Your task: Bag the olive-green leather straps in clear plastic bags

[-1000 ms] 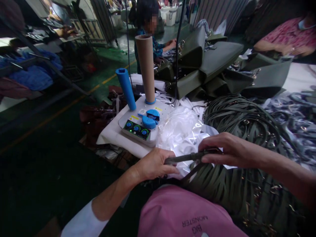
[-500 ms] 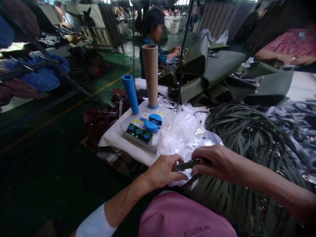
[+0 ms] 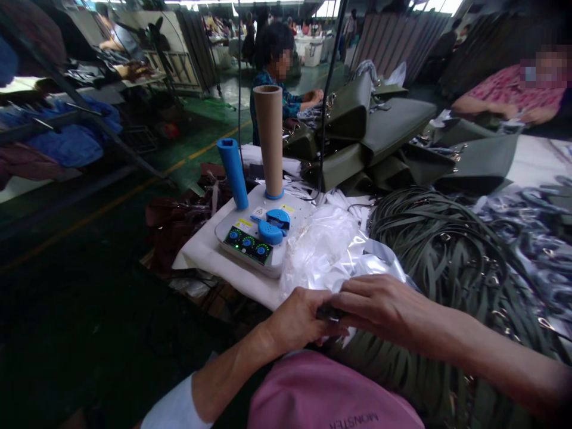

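Observation:
My left hand (image 3: 299, 319) and my right hand (image 3: 378, 304) meet above my lap, at the near edge of the table. Between the fingers of both hands is a dark green strap (image 3: 329, 311), mostly covered by them. Clear plastic bags (image 3: 326, 244) lie just beyond my hands. To the right of them spreads a big heap of dark green straps (image 3: 429, 238) with metal clasps. A white machine (image 3: 272, 268) with blue knobs stands behind and to the left, carrying a brown cardboard tube (image 3: 269, 140) and a blue post (image 3: 233, 173).
Dark green bags (image 3: 397, 128) are piled at the back of the table. Wrapped hardware (image 3: 522, 232) lies at the right. A person (image 3: 272, 77) works behind the tube, another (image 3: 504, 98) at the far right. A thin dark cable hangs before the bags.
My hands have come together, and the strap piece that showed between them is now mostly hidden under my right fingers. The camera view has shifted slightly.

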`<state>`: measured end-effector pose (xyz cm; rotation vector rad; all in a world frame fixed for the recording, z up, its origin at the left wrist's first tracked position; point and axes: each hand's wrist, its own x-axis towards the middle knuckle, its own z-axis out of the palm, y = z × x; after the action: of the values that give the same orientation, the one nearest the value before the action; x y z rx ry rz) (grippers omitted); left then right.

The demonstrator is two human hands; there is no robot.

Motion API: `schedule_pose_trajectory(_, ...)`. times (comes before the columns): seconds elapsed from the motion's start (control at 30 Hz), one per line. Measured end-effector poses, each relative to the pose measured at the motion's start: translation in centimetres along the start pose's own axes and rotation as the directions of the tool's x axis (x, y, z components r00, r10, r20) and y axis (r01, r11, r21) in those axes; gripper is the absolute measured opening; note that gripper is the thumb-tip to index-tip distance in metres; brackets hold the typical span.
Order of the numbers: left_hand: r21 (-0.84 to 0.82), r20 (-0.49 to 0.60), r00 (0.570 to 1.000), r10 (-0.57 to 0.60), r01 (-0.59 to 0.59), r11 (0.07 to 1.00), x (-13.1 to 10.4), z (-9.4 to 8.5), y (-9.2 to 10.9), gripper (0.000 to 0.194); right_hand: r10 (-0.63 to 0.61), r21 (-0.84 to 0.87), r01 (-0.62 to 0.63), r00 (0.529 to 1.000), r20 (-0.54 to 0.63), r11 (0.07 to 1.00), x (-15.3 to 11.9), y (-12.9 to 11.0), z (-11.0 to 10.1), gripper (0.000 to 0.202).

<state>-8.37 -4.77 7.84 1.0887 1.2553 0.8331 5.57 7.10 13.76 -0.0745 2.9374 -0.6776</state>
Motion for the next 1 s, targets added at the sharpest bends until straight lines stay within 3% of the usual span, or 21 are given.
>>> schedule_pose_trajectory(0.1, 0.154, -0.029, 0.998, 0.047, -0.042, 0.987, -0.2, -0.2, 0.5, 0.021, 0.137, 0.214, -0.142, 0.99, 0.037, 0.966, 0.1, 0.6, 0.3, 0.015)
schedule_pose_trajectory(0.23, 0.297, -0.115, 0.993, -0.019, 0.053, 0.953, -0.7, -1.0, 0.8, 0.023, 0.275, 0.357, -0.293, 0.956, 0.103, 0.887, -0.4, 1.3, 0.3, 0.024)
schedule_pose_trajectory(0.3, 0.303, -0.123, 0.992, -0.013, 0.05, 0.952, -0.7, -1.0, 0.7, 0.032, 0.224, 0.337, -0.242, 0.97, 0.09, 0.91, -0.3, 1.0, 0.2, 0.019)
schedule_pose_trajectory(0.37, 0.231, -0.057, 0.998, -0.01, 0.023, 0.973, -0.5, -0.7, 0.2, 0.034, 0.136, 0.278, -0.149, 0.988, 0.066, 0.949, 0.0, 0.2, 0.3, 0.01)
schedule_pose_trajectory(0.47, -0.023, 0.078, 0.995, -0.055, 0.057, 0.998, -0.2, -0.4, -0.6, 0.039, 0.009, 0.134, -0.016, 0.998, 0.056, 0.991, 0.5, -0.9, 0.6, 0.008)
schedule_pose_trajectory(0.6, -0.318, 0.216, 0.975, -0.058, 0.126, 0.94, -0.7, -0.9, -1.0, 0.052, -0.053, 0.057, 0.053, 0.999, -0.006, 0.997, 0.4, -1.0, 0.4, 0.008)
schedule_pose_trajectory(0.83, -0.368, 0.351, 0.926, -0.136, 0.27, 0.89, -1.3, -1.4, -0.4, 0.061, -0.34, -0.27, 0.323, 0.94, -0.018, 0.907, 0.1, -1.3, 0.7, 0.017)
schedule_pose_trajectory(0.9, -0.29, 0.273, 0.954, -0.126, 0.207, 0.934, -1.2, -1.0, -0.2, 0.057, -0.262, -0.155, 0.253, 0.964, -0.043, 0.955, 0.4, -1.4, 1.5, 0.013)
schedule_pose_trajectory(0.97, -0.057, 0.041, 0.997, -0.068, 0.07, 0.996, -0.9, -0.5, -0.1, 0.055, -0.03, 0.066, 0.035, 0.997, -0.068, 0.997, 0.9, -1.5, 2.2, 0.009)
schedule_pose_trajectory(1.0, 0.11, -0.073, 0.997, -0.01, 0.018, 0.994, -0.9, -0.3, -0.1, 0.055, 0.104, 0.181, -0.092, 0.993, -0.056, 0.979, 1.3, -1.6, 2.5, 0.008)
